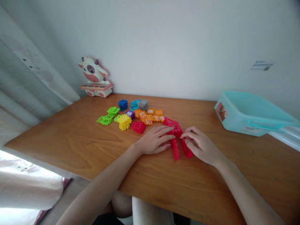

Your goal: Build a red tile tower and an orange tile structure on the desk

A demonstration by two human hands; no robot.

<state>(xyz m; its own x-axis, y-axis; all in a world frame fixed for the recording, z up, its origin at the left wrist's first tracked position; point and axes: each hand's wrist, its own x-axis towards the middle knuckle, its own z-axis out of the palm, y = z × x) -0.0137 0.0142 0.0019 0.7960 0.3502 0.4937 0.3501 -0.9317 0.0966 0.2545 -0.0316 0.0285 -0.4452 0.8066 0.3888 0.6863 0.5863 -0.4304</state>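
Note:
A red assembly of interlocking plastic grid pieces (175,128) lies on the wooden table (70,147), with a long strip (174,149) and a second strip (187,148) running toward me. My left hand (154,140) comes in from the left, its fingertips gripping the assembly's near left side. My right hand (199,145) curls over the right strip and the middle of the assembly. Parts of the red pieces are hidden under my fingers. Just left of my left hand sits a loose red grid cube (138,127).
Orange (147,117), yellow (124,122), green (105,120), blue (122,104), teal, grey and purple interlocking pieces lie in a cluster at the table's far side. A cow toy (93,76) stands at the back left; a turquoise plastic bin (248,114) sits tilted at the right.

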